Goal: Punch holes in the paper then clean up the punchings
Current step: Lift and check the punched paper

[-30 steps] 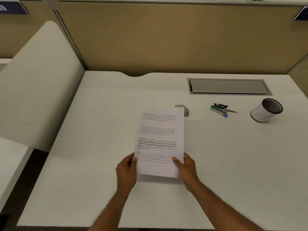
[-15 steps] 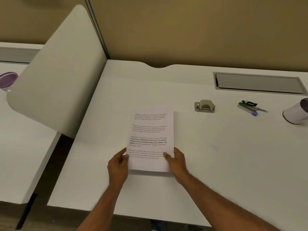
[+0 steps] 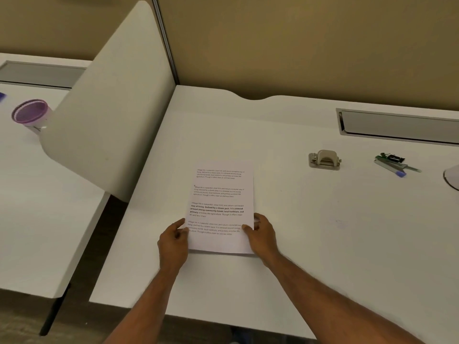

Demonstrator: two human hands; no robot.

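A printed sheet of paper (image 3: 221, 197) is held over the white desk (image 3: 310, 232), text facing up. My left hand (image 3: 173, 240) pinches its lower left edge. On the lower right edge my right hand (image 3: 260, 233) grips it, thumb on top. A small beige hole punch (image 3: 324, 160) stands on the desk to the upper right of the paper, well apart from both hands.
Pens and a small dark clip (image 3: 395, 165) lie right of the punch. A white cup (image 3: 453, 176) is cut off at the right edge. A grey cable tray lid (image 3: 397, 126) sits at the back. A curved white divider (image 3: 111, 120) stands left; a purple-rimmed cup (image 3: 31, 112) is on the neighbouring desk.
The view has swung left, so the punch, pens and cup have shifted right in the frame. Both hands keep the same hold on the paper, which stays in front of me.
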